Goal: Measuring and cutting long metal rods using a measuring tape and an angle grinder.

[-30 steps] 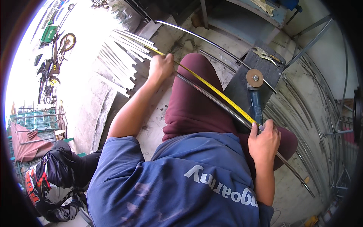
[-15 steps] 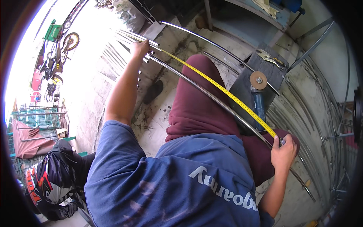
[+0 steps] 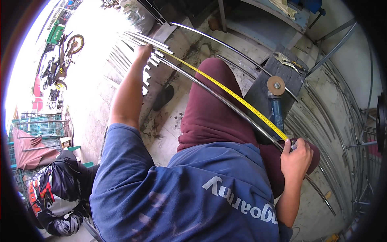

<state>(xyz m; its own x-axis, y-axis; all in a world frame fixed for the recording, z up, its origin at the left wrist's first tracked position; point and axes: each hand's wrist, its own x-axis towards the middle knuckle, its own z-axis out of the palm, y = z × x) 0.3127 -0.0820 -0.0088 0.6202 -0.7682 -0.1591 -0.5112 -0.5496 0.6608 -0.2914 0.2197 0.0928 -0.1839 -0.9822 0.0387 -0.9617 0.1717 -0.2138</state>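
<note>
A yellow tape measure (image 3: 238,96) is stretched slantwise across my lap, from far left to near right. My left hand (image 3: 143,53), arm reaching out, is closed at its far end, beside the ends of several metal tubes. Just what its fingertips pinch is partly hidden. Close to my right knee, my right hand (image 3: 297,158) is closed round the tape's case, of which only a small grey part shows. A long shiny metal tube (image 3: 217,96) lies under the tape, nearly alongside it, over my thighs and beneath my right hand.
An angle grinder (image 3: 276,107) with a brown disc rests on a dark block (image 3: 258,90), near locking pliers (image 3: 286,61). Another curved tube (image 3: 219,41) reaches that block. More metal tubes (image 3: 159,61) lie at the left, and long rods (image 3: 322,125) at the right. A dark sandal (image 3: 164,98) is on the floor.
Both hands have shifted slightly to the left, and the tape has slid with them along the tube. The long tube on my lap stays in place.
</note>
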